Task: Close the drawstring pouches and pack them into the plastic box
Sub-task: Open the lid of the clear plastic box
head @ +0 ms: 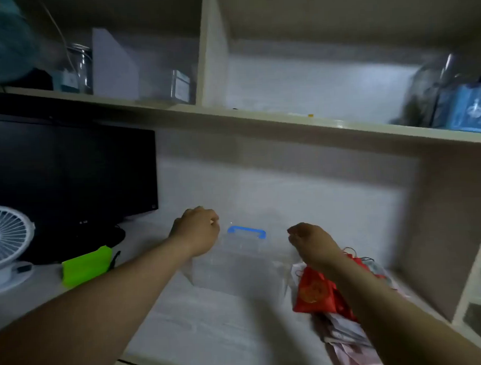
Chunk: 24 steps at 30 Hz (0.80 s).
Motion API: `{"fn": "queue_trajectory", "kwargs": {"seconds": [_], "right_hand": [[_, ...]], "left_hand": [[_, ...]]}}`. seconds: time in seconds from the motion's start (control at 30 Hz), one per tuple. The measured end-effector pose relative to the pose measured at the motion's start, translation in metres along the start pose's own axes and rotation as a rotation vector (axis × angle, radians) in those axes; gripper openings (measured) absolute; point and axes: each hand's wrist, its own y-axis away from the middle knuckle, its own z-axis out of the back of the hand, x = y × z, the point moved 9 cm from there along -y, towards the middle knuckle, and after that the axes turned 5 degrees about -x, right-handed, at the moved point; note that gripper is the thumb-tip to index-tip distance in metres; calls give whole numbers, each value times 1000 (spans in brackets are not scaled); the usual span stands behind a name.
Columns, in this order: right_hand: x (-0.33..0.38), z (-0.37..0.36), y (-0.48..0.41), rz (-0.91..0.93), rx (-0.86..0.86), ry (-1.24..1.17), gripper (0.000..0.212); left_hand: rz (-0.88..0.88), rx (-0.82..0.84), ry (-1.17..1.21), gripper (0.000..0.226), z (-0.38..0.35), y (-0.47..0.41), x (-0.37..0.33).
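A clear plastic box (237, 268) with a blue handle (246, 231) stands on the white desk in the middle of the blurred head view. My left hand (197, 231) curls its fingers at the box's upper left edge. My right hand (311, 242) curls at the upper right edge. Both seem to grip the box, though blur hides the fingertips. A red drawstring pouch (313, 289) with a gold emblem lies right of the box, partly under my right forearm. More pale and pink pouches (348, 340) are heaped in front of it.
A black monitor (68, 184) stands at the left with a white desk fan (7, 239) and a bright green object (86, 265) before it. A shelf (258, 120) with jars and blue boxes runs overhead. A side shelf unit (480, 282) closes the right.
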Motion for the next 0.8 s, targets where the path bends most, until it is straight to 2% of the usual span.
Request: {"fn": "queue_trajectory", "kwargs": {"seconds": [0.1, 0.17, 0.27, 0.4, 0.5, 0.6, 0.67, 0.73, 0.8], "right_hand": [[-20, -20, -22, -156, -2, -29, 43], [-32, -33, -32, -235, 18, -33, 48], [-42, -34, -43, -292, -58, -29, 32], [-60, -40, -49, -335, -63, -114, 26], [-62, -35, -40, -357, -85, -149, 25], [-77, -53, -25, -445, 100, -26, 25], [-91, -58, -15, -506, 100, -90, 21], [-92, -42, -12, -468, -39, -128, 34], [-82, -27, -15, -391, -125, -130, 43]], "left_hand": [[166, 54, 37, 42, -18, -20, 32], [270, 151, 103, 43, -31, -29, 46], [348, 196, 171, 43, -44, -37, 63], [492, 180, 440, 42, -51, -36, 80], [561, 186, 546, 40, -52, -32, 98], [640, 248, 646, 31, -63, -18, 121], [643, 214, 590, 17, -59, -11, 131], [575, 80, 442, 29, -39, -19, 135], [519, 28, 438, 45, -25, -26, 129]]}}
